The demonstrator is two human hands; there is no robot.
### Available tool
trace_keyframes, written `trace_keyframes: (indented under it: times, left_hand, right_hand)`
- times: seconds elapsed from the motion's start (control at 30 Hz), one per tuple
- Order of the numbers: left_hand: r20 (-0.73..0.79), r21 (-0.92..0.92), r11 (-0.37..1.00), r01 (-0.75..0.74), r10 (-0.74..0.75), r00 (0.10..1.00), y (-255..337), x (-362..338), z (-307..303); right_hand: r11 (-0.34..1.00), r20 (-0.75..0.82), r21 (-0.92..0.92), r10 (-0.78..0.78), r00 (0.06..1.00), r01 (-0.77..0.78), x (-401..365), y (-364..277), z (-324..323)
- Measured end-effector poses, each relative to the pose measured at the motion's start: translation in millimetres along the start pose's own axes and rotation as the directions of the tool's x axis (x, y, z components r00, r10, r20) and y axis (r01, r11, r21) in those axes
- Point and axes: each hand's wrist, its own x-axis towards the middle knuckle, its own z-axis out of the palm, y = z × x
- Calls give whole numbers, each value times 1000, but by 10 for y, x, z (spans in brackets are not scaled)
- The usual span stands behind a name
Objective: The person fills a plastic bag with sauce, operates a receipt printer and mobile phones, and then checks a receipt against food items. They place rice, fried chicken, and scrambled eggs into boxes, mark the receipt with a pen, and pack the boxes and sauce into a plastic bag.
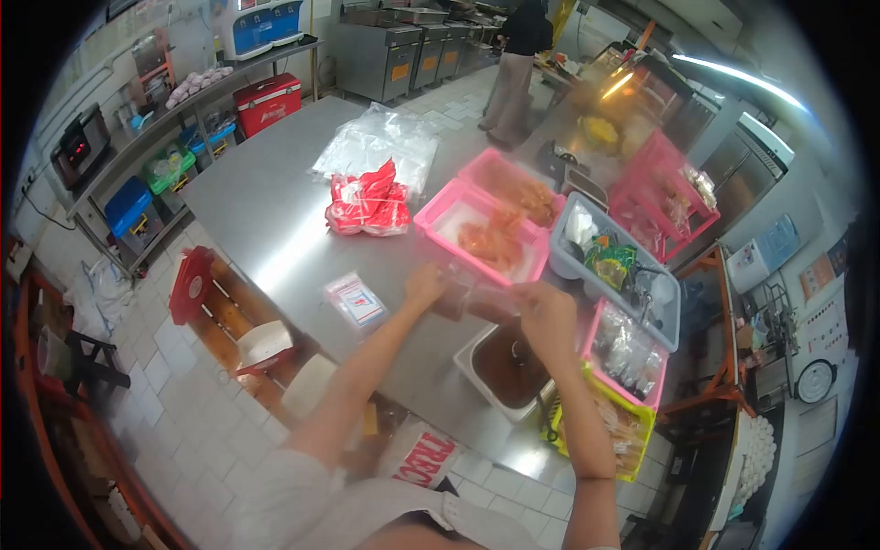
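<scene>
Over the steel table, a clear plastic bag [492, 303] with a brownish tint is stretched between my two hands, blurred by motion. My left hand [424, 285] pinches its left side, fingers closed. On the other side, my right hand [548, 318] grips it with thumb and fingers together. Just below the bag sits a metal pan [502, 371] of brown sauce with a utensil in it. Right beyond my hands stands a pink basket [449, 203] with orange-brown food pieces. A pack of small clear bags with a printed label [357, 302] lies left of my left forearm.
Farther along the steel table [266, 206] are a red plastic bundle [368, 203] and clear plastic sheets [390, 137]. To the right stand a grey bin [667, 316], a pink basket of wrapped packs [628, 353] and a yellow basket [632, 458]. A person [518, 73] stands at the back.
</scene>
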Motion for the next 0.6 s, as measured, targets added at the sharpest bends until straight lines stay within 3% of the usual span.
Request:
trace_keyframes:
  times: [0.07, 0.1, 0.17, 0.2, 0.27, 0.3, 0.37, 0.47, 0.6]
  left_hand:
    - [-91, -116, 993, 27, -38, 995, 135, -43, 11]
    - [-81, -88, 996, 26, -33, 996, -2, 48, -95]
    - [-188, -178, 977, -120, 85, 978, -10, 94, -16]
    - [-184, -183, 976, -119, 85, 979, -23, 127, 41]
    - [-279, -219, 939, -265, 200, 939, -63, 228, 146]
    - [-284, -222, 936, -274, 207, 936, -69, 300, 168]
    - [-102, -196, 971, -138, 120, 988, -72, 383, 211]
    - [-77, -151, 985, -80, 69, 995, 81, 372, 107]
    - [-26, -215, 974, -68, 64, 998, 52, 363, 120]
  right_hand:
    - [990, 50, -134, 60, 997, -53, 99, 114, 29]
    - [992, 43, -109, 75, 996, -70, 218, 150, 224]
    - [977, 140, -185, 137, 981, -110, 289, 391, 415]
    - [975, 141, -190, 142, 980, -114, 312, 486, 522]
    - [894, 180, -418, 258, 949, -164, 372, 663, 735]
    - [892, 170, -422, 255, 952, -164, 434, 790, 808]
    - [863, 148, -463, 299, 943, -201, 532, 1054, 940]
    - [889, 213, -401, 325, 921, -220, 655, 1432, 1018]
    - [860, 195, -445, 366, 910, -251, 640, 1403, 948]
